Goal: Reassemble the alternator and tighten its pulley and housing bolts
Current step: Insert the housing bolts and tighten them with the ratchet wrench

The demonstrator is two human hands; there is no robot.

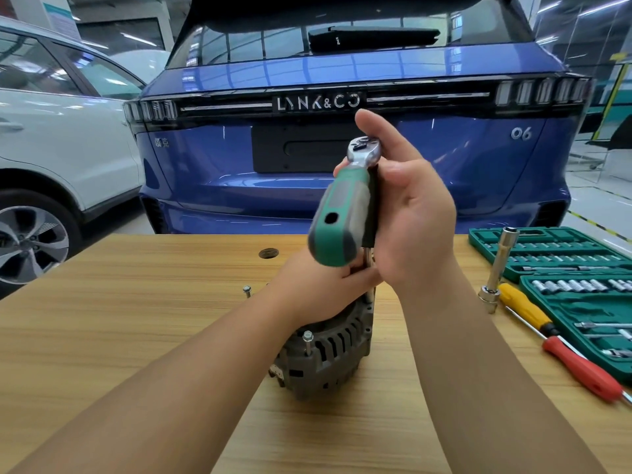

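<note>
A grey alternator (328, 354) stands on the wooden table (136, 319). One housing bolt (307, 340) sticks up from its near-left side. My left hand (321, 285) rests on top of the alternator and pinches a thin chrome extension bar (367, 268) that runs down to the housing's right edge. My right hand (407, 206) grips the chrome head of a green-handled ratchet (342, 213) above that bar; the handle points toward me. Where the bar meets the housing is hidden by my hands.
A loose bolt (246, 290) stands on the table left of the alternator. On the right lie a long chrome socket wrench (497, 268), a yellow screwdriver (523, 309), a red screwdriver (578, 367) and an open green socket case (564, 258). A blue car (342, 80) is parked behind the table.
</note>
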